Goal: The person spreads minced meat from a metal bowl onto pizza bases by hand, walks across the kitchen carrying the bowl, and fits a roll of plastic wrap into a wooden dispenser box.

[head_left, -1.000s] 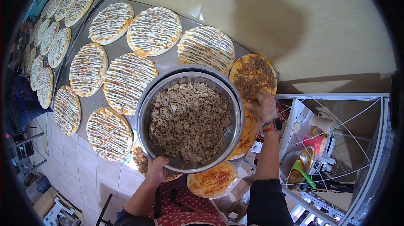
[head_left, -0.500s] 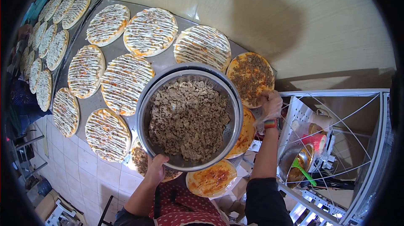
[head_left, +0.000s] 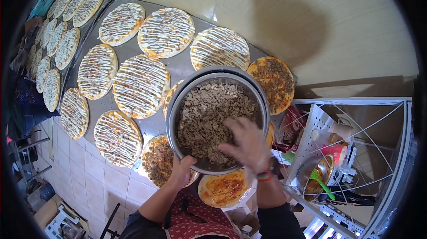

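The left hand (head_left: 182,171) had the steel bowl (head_left: 172,125) firmly by its near-left rim, thumb over the lip and the other fingers out of sight beneath. And there was the right hand (head_left: 250,143) over the bowl's near-right side — palm down, blurred, thumb and fingers spread apart, gripping nothing that showed. Whether its fingertips touched the crumbled meat (head_left: 211,110) could not be told. That meat lay inside the bowl, heaped toward the far wall, with bare metal showing low down on the near side.

All around, a busy field! A meat-topped round (head_left: 272,83) sat just beyond the bowl's far-right edge, another topped base (head_left: 160,161) lay by the left forearm, and a sauced base (head_left: 223,188) peeked out below the rim, red-orange on top. Off to the left, cream-striped rounds (head_left: 141,86) crowded the grey table (head_left: 180,67) — some edges nearly touching. Over on the right stood a white rack (head_left: 360,101), a green-handled utensil (head_left: 322,183) lying within its frame.
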`<state>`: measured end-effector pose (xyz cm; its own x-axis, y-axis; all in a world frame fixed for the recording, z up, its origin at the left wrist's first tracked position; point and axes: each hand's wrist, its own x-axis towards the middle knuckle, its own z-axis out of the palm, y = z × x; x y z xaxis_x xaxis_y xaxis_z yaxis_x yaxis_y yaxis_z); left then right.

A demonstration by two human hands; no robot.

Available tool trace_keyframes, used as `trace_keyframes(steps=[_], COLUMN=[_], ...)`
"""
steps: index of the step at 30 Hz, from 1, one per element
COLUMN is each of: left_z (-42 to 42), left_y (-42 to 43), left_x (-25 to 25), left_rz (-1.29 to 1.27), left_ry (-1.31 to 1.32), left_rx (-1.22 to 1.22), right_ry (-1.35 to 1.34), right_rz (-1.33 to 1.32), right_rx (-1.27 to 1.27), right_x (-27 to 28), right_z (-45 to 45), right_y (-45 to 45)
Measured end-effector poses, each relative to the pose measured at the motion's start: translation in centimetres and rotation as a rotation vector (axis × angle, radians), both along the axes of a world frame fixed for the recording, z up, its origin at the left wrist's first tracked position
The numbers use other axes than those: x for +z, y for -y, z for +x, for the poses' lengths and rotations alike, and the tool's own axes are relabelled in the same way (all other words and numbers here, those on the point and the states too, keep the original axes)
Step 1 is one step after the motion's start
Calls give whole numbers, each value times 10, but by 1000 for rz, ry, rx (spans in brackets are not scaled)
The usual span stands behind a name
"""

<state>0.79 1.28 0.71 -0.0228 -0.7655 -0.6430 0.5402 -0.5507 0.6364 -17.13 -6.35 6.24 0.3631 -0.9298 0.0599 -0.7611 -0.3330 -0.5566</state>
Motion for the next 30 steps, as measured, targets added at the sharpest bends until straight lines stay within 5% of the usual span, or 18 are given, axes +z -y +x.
trace_keyframes(steps=[3,6,9,11,16,21,23,26,28,30], left_z=[-7,-6,-6,-6,5,18,22,33,47,52], left_y=[3,2,0,0,-6,-7,-8,-13,-21,-23], left_x=[3,0,-6,-7,-19,-13,-11,-19,-37,-38], left_rz=[-19,-19,-12,-6,21,-17,-5,71,-962,-953], left_ry=[-34,-41,4,34,42,25,24,-39,1152,1150], left_rx=[8,-17,-45,-45,-49,-13,4,138,-345,-365], right_ry=[-232,-93,197,756,865,703,-31,-130,-204,-190], right_rz=[242,373,198,727,533,222,-112,-268,-223,-139], right_rx=[-17,-5,28,-251,-656,-843,-824,-673,-685,-770], right_x=[3,-12,-17,-5,1,-89,-96,-130,-128,-115], right_z=[18,10,-12,-22,-80,-170,-176,-194,-196,-186], right_y=[-10,-12,-1,1,28,81,98,116,114,102])
